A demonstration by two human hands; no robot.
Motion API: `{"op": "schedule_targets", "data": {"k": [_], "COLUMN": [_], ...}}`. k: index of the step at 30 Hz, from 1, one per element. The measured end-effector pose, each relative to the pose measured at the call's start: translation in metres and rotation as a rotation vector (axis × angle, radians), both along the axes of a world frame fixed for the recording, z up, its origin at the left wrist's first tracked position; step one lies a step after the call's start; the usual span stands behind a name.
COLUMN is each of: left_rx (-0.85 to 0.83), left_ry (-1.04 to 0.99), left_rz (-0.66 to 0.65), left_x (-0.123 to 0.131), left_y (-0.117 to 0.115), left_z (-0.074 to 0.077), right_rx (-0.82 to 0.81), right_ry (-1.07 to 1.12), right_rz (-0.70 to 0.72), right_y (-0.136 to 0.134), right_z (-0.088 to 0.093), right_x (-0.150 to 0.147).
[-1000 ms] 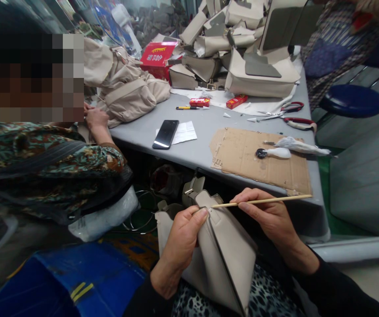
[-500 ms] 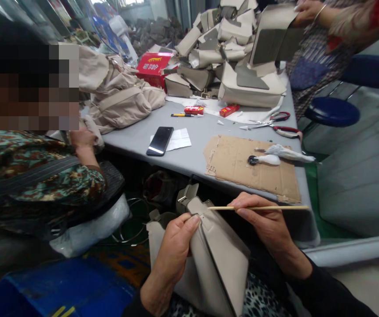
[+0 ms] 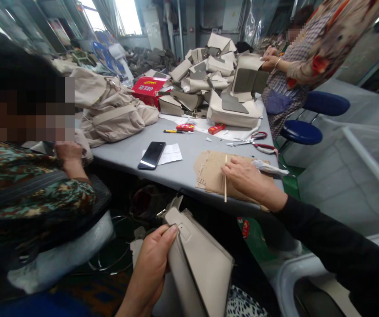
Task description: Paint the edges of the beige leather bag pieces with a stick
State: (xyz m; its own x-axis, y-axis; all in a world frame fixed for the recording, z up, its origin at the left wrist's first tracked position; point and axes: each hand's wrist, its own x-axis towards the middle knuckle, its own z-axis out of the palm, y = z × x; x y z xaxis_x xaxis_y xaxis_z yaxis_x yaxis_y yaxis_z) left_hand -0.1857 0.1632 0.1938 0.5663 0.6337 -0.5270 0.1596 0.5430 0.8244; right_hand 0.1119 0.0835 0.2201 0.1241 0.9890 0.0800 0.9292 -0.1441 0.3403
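My left hand (image 3: 152, 266) grips the edge of a beige leather bag (image 3: 205, 259), thumb on top near a small stitched tab. The bag is tilted above my lap, its metal buckle at the upper end. Out over the cardboard sheet (image 3: 205, 169) on the table is my right hand (image 3: 250, 178), fingers closed round a thin wooden stick (image 3: 225, 191). The stick points toward the table's front edge. A white plastic-wrapped item (image 3: 270, 167) lies just beyond that hand. Whatever lies under the palm is hidden.
On the grey table (image 3: 126, 156) are a phone (image 3: 152, 155), a paper slip, a pen, small red boxes (image 3: 216, 128) and red-handled scissors (image 3: 258, 136). Bags (image 3: 233, 110) are piled behind, beside a red box (image 3: 148, 90). One co-worker sits at left; another stands at far right, holding a bag.
My right hand has moved away from the bag to the cardboard, taking the stick along and turning it from level to near upright in view. My left hand keeps its hold on the bag.
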Motion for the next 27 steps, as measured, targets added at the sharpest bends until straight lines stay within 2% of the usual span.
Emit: {"op": "schedule_targets", "data": {"k": [3,7,11,12,14,16,18,22,27], "left_rx": [0.016,0.032,0.096,0.1,0.095,0.09,0.078,0.033,0.013], "left_ry": [-0.014,0.017,0.033,0.033,0.039,0.049,0.057,0.036,0.03], "left_rz": [0.025,0.081,0.098,0.089,0.058,0.01,-0.068,-0.236,-0.329], "left_x": [-0.008,-0.022,-0.036,-0.04,-0.047,-0.053,-0.057,-0.058,-0.056], "left_y": [0.007,0.013,0.01,0.008,0.007,0.006,0.007,0.011,0.008], "left_z": [0.005,0.013,0.022,0.024,0.029,0.034,0.039,0.04,0.03], "right_rx": [-0.025,-0.02,0.158,0.224,0.324,0.324,0.276,0.142,-0.021], "right_ry": [-0.019,0.015,0.133,0.244,0.609,1.04,1.394,1.855,2.24], "right_rz": [0.015,0.023,0.076,0.124,0.27,0.397,0.444,0.367,0.244], "right_y": [0.008,0.003,-0.015,-0.018,-0.023,-0.023,-0.018,-0.006,-0.009], "right_z": [-0.004,-0.001,0.006,0.006,0.002,-0.006,-0.017,-0.041,-0.055], "right_x": [0.009,0.008,-0.02,-0.031,-0.057,-0.085,-0.112,-0.147,-0.158]}}
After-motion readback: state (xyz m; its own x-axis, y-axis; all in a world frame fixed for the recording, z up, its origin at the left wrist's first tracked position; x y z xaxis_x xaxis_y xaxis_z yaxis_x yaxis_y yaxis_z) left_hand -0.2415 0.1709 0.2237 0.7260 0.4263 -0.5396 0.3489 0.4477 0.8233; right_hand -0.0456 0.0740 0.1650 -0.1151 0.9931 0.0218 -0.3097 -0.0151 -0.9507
